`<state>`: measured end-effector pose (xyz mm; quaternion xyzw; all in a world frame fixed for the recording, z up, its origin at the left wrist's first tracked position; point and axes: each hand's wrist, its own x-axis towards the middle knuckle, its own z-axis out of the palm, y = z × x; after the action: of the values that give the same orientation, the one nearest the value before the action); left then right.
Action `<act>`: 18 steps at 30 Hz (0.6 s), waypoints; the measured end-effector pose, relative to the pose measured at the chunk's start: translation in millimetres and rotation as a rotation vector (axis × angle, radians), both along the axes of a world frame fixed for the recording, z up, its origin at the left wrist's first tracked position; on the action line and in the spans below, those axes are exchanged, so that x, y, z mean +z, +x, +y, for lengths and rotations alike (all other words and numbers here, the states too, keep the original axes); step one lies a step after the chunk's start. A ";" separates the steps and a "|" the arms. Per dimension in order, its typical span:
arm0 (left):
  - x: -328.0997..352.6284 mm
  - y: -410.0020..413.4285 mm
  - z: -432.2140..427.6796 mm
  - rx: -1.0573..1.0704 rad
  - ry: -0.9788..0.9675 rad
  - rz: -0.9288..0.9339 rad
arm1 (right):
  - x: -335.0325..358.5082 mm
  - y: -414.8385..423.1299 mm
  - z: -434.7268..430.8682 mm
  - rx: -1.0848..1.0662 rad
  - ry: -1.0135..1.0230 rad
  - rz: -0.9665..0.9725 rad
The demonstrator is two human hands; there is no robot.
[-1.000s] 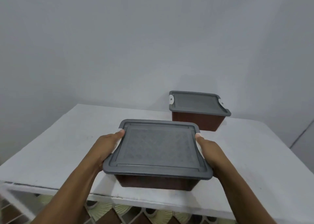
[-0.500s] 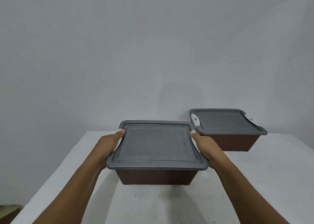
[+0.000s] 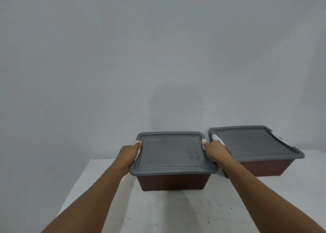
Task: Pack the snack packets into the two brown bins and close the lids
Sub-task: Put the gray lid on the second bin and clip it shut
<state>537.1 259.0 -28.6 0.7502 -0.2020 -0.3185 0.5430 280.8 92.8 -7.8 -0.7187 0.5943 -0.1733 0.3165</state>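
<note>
Straight ahead, a brown bin (image 3: 172,181) with its grey lid (image 3: 171,153) closed is gripped at both ends. The left hand (image 3: 129,155) curls around its left rim and the right hand (image 3: 214,151) around its right rim, thumbs on the lid. Just right of it stands a second lidded brown bin (image 3: 261,167) on the white table (image 3: 158,211).

Brown bins (image 3: 173,182) (image 3: 264,167), grey (perhaps dotted) lids (image 3: 172,153) (image 3: 255,144).

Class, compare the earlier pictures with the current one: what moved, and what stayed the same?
The held bin has been carried from the table's near edge toward the wall, ending just left of the second bin. The left hand and right hand still grip its sides; both lids stay closed.
</note>
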 end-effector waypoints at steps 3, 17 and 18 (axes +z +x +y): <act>-3.6 6.0 -21.5 -0.006 0.015 -0.022 | -2.4 10.2 -18.8 0.016 0.009 0.075; -27.7 23.0 -59.8 0.031 0.031 0.039 | -33.4 38.5 -69.7 0.034 -0.178 0.407; -26.3 22.2 -58.8 0.029 0.031 0.032 | -36.0 38.6 -73.0 0.041 -0.170 0.379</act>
<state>559.3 200.2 -54.9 0.7563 -0.1775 -0.3255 0.5390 319.4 19.7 -43.8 -0.7745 0.6118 -0.0781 0.1408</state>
